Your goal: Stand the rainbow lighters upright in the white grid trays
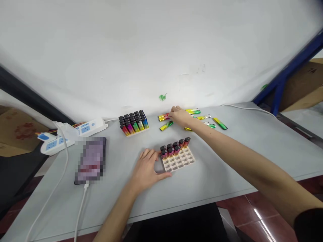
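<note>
My left hand (147, 171) rests on the table at the left side of a white tray (180, 163), thumb and fingers spread around its corner. Several red and pink lighters (177, 148) with black tops stand in the tray's back rows; its front cells show bare. Farther back, my right hand (179, 116) reaches over loose lighters lying flat, its fingers bent down by a red and yellow lighter (163, 116). Whether it grips one is hidden. A green and yellow lighter (166, 125) lies just below it, and another (220, 123) lies to the right.
A second tray (137, 132) full of multicoloured lighters stands at the back left. Beyond it are a white power strip (87, 127) and a phone (91, 161) with a white cable (82, 206). The wall (161, 50) borders the table's back.
</note>
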Action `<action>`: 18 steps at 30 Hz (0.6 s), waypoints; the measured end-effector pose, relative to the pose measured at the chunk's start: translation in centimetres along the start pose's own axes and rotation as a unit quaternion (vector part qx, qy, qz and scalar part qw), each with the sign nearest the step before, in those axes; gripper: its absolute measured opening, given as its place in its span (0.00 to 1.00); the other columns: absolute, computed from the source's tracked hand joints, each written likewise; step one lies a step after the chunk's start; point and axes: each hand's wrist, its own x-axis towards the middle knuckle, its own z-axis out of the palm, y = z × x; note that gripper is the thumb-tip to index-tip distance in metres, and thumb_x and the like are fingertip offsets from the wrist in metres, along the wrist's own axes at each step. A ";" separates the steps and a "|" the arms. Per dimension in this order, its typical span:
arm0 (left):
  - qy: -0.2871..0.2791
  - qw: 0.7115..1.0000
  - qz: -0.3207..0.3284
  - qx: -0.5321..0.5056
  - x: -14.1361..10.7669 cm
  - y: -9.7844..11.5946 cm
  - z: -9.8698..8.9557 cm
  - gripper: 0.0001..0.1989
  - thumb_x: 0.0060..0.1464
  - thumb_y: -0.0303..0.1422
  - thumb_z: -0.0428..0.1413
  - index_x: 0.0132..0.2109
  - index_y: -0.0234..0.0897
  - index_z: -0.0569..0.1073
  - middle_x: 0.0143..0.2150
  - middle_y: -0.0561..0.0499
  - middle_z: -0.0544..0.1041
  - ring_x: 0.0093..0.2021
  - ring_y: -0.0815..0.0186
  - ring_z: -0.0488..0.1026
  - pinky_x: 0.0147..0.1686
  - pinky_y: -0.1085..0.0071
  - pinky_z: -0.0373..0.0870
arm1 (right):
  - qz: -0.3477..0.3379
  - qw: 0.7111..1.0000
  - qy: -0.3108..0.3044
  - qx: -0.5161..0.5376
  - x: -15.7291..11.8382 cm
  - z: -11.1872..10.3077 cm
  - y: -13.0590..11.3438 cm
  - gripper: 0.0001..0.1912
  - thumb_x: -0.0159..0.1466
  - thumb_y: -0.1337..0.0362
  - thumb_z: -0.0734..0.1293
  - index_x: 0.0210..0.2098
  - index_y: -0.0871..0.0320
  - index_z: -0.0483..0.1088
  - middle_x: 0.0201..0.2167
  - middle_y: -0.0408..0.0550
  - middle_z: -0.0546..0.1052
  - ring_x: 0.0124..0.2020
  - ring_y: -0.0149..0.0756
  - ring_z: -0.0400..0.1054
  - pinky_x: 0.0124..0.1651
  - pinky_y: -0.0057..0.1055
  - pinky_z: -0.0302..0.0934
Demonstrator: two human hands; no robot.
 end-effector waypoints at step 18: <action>-0.024 0.999 -0.030 -0.014 0.0 0.4 -0.3 0.32 0.44 0.58 0.64 0.46 0.39 0.70 0.41 0.49 0.72 0.46 0.52 0.66 0.46 0.56 0.66 | 0.013 0.996 -0.085 -0.017 2.8 -1.5 0.1 0.11 0.61 0.66 0.69 0.43 0.59 0.79 0.46 0.61 0.78 0.49 0.53 0.68 0.43 0.39 0.61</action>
